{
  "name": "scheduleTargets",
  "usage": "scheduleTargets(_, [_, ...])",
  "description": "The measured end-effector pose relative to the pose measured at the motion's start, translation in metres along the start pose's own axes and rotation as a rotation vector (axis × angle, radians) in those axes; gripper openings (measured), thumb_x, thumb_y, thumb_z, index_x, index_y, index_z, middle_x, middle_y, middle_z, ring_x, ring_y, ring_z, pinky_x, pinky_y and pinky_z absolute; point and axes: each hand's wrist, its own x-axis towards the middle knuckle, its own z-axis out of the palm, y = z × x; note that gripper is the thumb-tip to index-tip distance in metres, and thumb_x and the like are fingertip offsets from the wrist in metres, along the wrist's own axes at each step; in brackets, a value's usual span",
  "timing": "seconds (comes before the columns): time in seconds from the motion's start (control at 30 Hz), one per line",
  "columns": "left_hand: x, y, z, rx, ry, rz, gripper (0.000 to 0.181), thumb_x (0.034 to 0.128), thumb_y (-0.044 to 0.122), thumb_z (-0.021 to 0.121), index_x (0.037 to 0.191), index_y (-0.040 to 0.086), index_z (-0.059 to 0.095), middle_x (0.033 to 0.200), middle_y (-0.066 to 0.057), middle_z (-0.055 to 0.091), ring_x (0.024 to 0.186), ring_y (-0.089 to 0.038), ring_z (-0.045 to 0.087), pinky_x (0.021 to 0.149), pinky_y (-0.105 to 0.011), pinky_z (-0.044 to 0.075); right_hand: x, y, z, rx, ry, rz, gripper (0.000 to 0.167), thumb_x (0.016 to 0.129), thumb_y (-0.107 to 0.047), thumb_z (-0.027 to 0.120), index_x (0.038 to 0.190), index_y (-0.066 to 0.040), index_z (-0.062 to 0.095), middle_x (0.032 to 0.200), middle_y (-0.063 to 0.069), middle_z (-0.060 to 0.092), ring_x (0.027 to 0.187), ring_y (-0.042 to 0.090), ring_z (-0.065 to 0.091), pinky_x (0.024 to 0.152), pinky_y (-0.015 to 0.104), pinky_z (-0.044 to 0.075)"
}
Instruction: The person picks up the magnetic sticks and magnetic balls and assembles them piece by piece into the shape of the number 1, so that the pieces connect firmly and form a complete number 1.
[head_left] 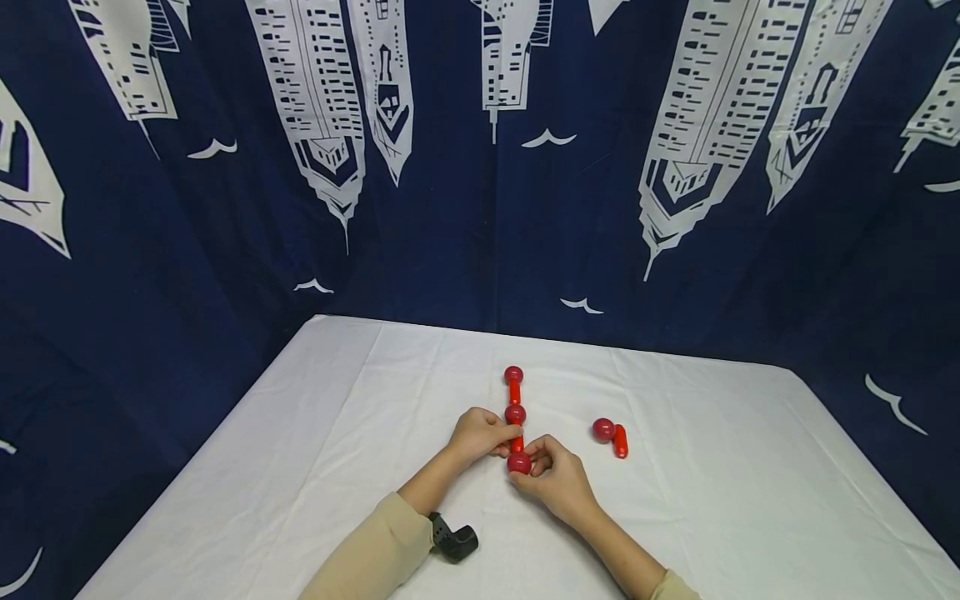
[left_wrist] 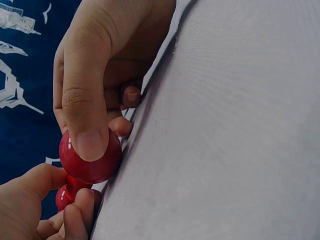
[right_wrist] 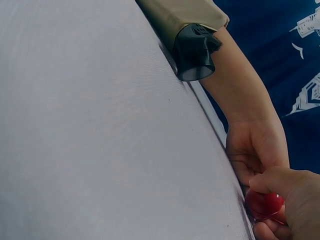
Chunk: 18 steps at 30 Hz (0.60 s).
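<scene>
A chain of red balls and red rods runs away from me across the white table. Its far ball (head_left: 513, 375) joins a rod (head_left: 514, 392), then comes the middle ball (head_left: 515, 414), a second rod (head_left: 517, 445) and the near ball (head_left: 519, 465). My left hand (head_left: 478, 435) pinches the second rod between thumb and fingers, hiding part of it. From the right, my right hand (head_left: 561, 482) grips the near ball, its thumb (left_wrist: 90, 142) lying over the ball in the left wrist view. Whether rod and near ball are fully joined is hidden by the fingers.
To the right of the chain lie a loose red ball (head_left: 603, 430) and a short red rod (head_left: 620, 442), side by side. A black wrist camera (head_left: 454, 540) sits at my left sleeve. Behind the white tablecloth (head_left: 337, 400) hangs a dark blue printed curtain (head_left: 450, 242).
</scene>
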Motion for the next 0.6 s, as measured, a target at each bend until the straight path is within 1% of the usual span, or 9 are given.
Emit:
scheduleTargets(0.13, [0.0003, -0.0016, -0.0003, 0.005, -0.005, 0.019, 0.03, 0.0855, 0.019, 0.075, 0.063, 0.003, 0.064, 0.05, 0.003, 0.056, 0.044, -0.004, 0.054, 0.046, -0.012, 0.041, 0.0001, 0.0019, 0.0006, 0.0, 0.015, -0.003, 0.035, 0.069, -0.009, 0.087, 0.092, -0.006, 0.061, 0.073, 0.0, 0.057, 0.066, 0.012, 0.053, 0.059, 0.023, 0.043])
scheduleTargets(0.4, [0.0012, -0.0021, 0.0001, -0.01, -0.002, 0.033, 0.025, 0.0858, 0.019, 0.075, 0.071, 0.0, 0.068, 0.055, 0.002, 0.059, 0.047, -0.005, 0.057, 0.05, -0.015, 0.048, 0.0003, 0.0054, 0.0, 0.003, 0.031, -0.009, 0.034, 0.07, -0.01, 0.087, 0.093, -0.007, 0.062, 0.073, 0.0, 0.058, 0.066, 0.01, 0.054, 0.06, 0.023, 0.044])
scheduleTargets(0.6, [0.0022, -0.0039, 0.0005, -0.013, 0.008, 0.049, 0.025, 0.0855, 0.018, 0.075, 0.072, -0.001, 0.068, 0.055, 0.002, 0.06, 0.048, -0.005, 0.057, 0.051, -0.016, 0.049, 0.0002, 0.0077, -0.0005, 0.007, 0.06, -0.049, 0.032, 0.072, -0.012, 0.087, 0.093, -0.006, 0.064, 0.071, -0.002, 0.06, 0.062, 0.007, 0.055, 0.057, 0.022, 0.043])
